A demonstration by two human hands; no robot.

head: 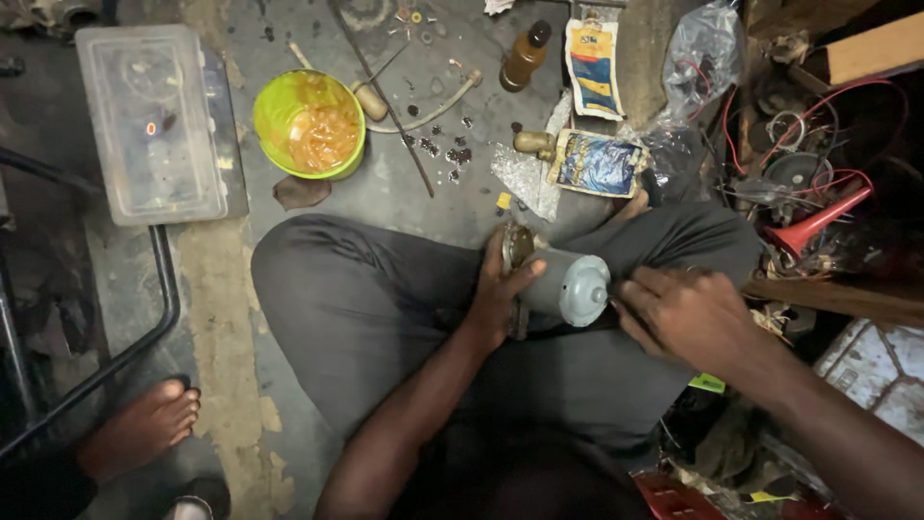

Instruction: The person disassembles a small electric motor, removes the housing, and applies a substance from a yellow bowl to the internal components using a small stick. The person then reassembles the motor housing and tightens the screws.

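Observation:
A grey cylindrical metal part [568, 285], like a small motor housing, lies across my lap between my knees. My left hand [500, 289] grips its left end, fingers wrapped over a dark rusty flange [518, 246]. My right hand [688, 313] rests just right of the part's rounded end, fingers curled near its small centre knob; whether it holds a small tool is hidden. My crossed legs in dark grey trousers [385, 299] lie under both hands.
A green bowl [310, 123] with orange plastic inside, a clear plastic box [154, 120], a brown bottle [525, 56], two printed sachets [597, 162], a thin rod and small loose parts lie on the concrete floor. Wires and a red horn [818, 221] sit right. Another person's foot [144, 424] is lower left.

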